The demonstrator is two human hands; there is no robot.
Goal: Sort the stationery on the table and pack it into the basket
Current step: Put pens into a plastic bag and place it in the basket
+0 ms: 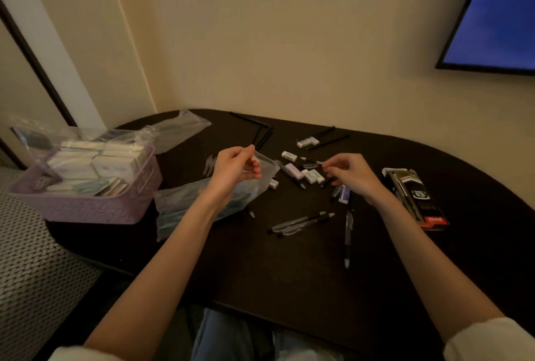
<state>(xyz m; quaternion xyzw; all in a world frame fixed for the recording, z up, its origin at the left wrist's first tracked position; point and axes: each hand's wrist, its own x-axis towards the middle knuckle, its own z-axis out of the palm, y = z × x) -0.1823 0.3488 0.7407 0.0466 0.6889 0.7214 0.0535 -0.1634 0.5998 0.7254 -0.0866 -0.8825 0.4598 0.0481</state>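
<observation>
My left hand (236,168) pinches the top edge of a clear plastic bag (185,204) that lies across the dark table (289,279) and holds several pens. My right hand (351,175) pinches a small dark pen (314,162) over a scatter of white erasers (311,176). More erasers (289,155) and black pens (262,136) lie further back. Several clear-barrelled pens (301,221) and one upright-lying pen (347,239) rest nearer me. The purple woven basket (95,210) stands at the table's left end, filled with white boxes and bagged items.
A black and red pen package (417,198) lies at the right. An empty clear bag (179,129) sits behind the basket. The wall runs close behind the table, with a blue screen (498,13) at upper right. A woven seat surface (31,273) is at the left.
</observation>
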